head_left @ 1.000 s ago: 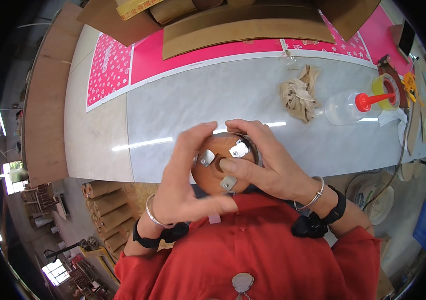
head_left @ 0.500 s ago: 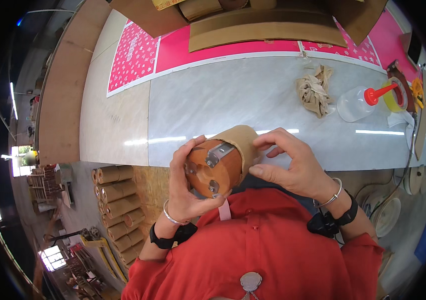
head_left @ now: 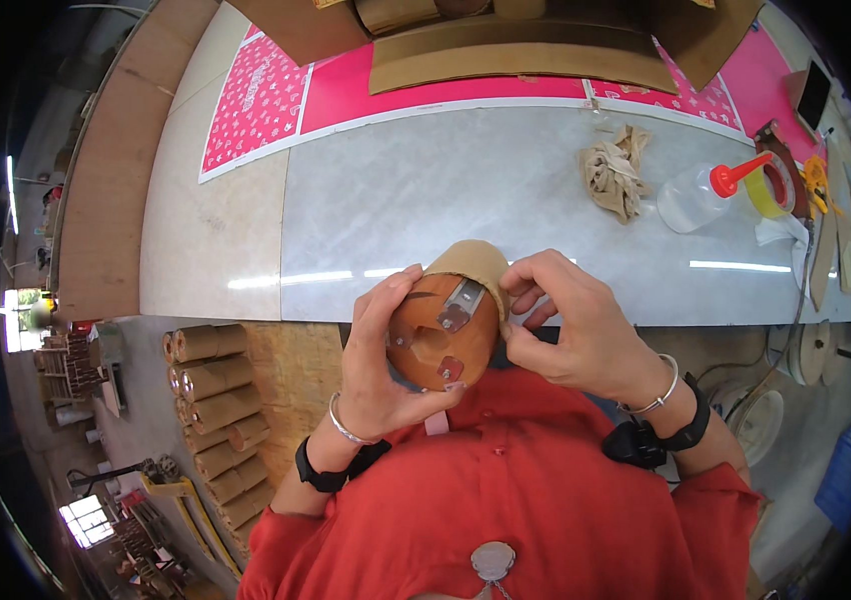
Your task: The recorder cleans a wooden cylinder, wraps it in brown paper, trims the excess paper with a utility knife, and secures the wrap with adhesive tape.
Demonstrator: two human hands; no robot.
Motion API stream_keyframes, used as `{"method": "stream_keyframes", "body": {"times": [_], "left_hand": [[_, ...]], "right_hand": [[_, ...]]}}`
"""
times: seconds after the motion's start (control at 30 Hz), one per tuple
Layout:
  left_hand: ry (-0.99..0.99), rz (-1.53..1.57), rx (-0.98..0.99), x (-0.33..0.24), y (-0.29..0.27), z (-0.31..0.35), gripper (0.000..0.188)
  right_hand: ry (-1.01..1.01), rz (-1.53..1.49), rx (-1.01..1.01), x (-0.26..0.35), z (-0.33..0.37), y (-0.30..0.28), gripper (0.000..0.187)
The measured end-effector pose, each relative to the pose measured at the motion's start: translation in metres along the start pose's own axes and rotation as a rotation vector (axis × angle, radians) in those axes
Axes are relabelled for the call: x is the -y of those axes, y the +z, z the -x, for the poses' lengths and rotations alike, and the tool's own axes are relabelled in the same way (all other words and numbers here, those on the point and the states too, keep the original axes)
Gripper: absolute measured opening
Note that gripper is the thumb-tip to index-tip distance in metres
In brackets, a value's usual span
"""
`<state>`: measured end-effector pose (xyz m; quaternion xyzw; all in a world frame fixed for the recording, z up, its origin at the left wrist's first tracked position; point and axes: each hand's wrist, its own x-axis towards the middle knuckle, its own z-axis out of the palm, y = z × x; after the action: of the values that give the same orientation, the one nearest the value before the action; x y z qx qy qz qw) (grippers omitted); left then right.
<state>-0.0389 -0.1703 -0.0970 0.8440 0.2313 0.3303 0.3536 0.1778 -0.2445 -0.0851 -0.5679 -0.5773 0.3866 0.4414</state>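
Just past my red shirt, my left hand is gripping the wooden-ended cylinder by the near edge of the grey table, its metal brackets facing me; my right hand is curling its fingers against the brown sleeve, whether pinching I cannot tell; beyond, a crumpled rag and squeeze bottle are resting nearer than a cardboard box

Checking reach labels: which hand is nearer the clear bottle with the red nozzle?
Right. In the picture, the right hand is below and left of the bottle; the left hand is farther left and lower, gripping the cylinder.
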Motion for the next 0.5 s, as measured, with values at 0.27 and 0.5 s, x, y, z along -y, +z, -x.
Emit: {"method": "stream_keyframes", "body": {"times": [0.27,0.5], "left_hand": [[0.022,-0.092,0.006,-0.009,0.003,-0.017,0.092],[-0.069,-0.077,0.078,-0.007,0.0,-0.026,0.095]], "right_hand": [[-0.079,0.097,-0.085,0.006,-0.006,0.001,0.029],[-0.187,0.099,-0.095,-0.006,-0.011,-0.001,0.027]]}}
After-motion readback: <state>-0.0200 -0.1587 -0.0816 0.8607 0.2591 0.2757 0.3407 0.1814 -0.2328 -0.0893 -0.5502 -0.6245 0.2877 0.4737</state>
